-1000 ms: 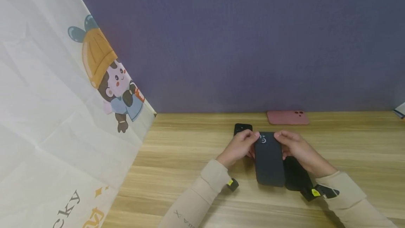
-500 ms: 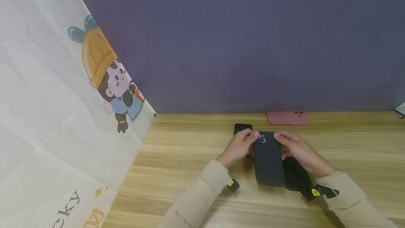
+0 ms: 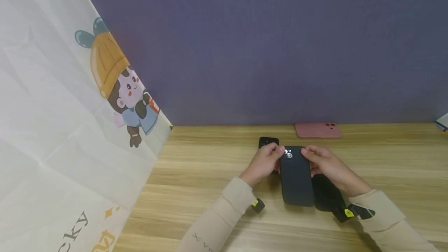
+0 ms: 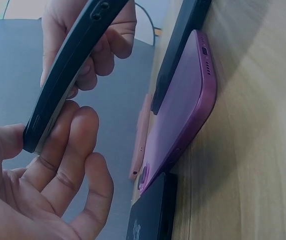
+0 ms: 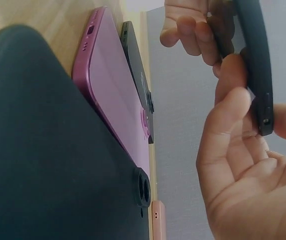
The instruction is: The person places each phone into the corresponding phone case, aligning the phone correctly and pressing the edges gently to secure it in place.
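A phone in a black case (image 3: 296, 178) is held up off the table between both hands, its camera side facing the head camera. My left hand (image 3: 262, 163) pinches one upper corner, thumb on the back and fingers beneath. The right hand (image 3: 332, 167) pinches the opposite upper corner. In the left wrist view a pale strip shows along the inner edge of the black case (image 4: 65, 75). Under the hands lies a purple-pink phone (image 5: 112, 90), hidden in the head view. To its left is a black phone (image 3: 269, 140), to its right a black phone case (image 3: 327, 193).
A pink phone case (image 3: 318, 130) lies at the back of the wooden table (image 3: 203, 166), against the dark blue partition (image 3: 245, 49). White sheeting (image 3: 45, 108) with a cartoon figure hangs at the left. A pale object (image 3: 443, 121) shows at the far right edge.
The held phone and the right fingertips have shifted very slightly left. Both hands keep their pinch, and the things on the table lie as before.
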Motion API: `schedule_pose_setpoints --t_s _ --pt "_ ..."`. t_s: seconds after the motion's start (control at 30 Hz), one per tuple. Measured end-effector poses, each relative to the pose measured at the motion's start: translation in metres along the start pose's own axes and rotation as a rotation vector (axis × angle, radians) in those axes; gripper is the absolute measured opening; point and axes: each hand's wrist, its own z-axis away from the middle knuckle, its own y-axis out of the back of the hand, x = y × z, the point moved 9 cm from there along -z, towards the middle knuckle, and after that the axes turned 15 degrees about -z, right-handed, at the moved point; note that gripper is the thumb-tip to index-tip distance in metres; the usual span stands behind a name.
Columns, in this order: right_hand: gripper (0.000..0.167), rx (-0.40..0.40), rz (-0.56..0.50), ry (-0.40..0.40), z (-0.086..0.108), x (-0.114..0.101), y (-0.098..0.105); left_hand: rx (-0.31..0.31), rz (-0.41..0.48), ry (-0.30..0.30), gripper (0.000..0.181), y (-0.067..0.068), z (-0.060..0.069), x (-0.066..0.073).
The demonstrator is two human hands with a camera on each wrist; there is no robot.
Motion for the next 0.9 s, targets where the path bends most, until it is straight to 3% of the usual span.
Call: schedule_pose_setpoints --t_s 0.33,0.9 --pt "0.038 -0.009 0.006 0.025 -0.0001 -0.0004 -0.0017 0.003 -0.016 -0.013 0.028 0.0001 0.0005 -0.0007" --pt "0.033 -0.017 -0.005 0.014 -0.0013 0.0002 -0.0023 -0.043 0.112 -0.066 0.025 -0.0030 -0.0019 0.0038"
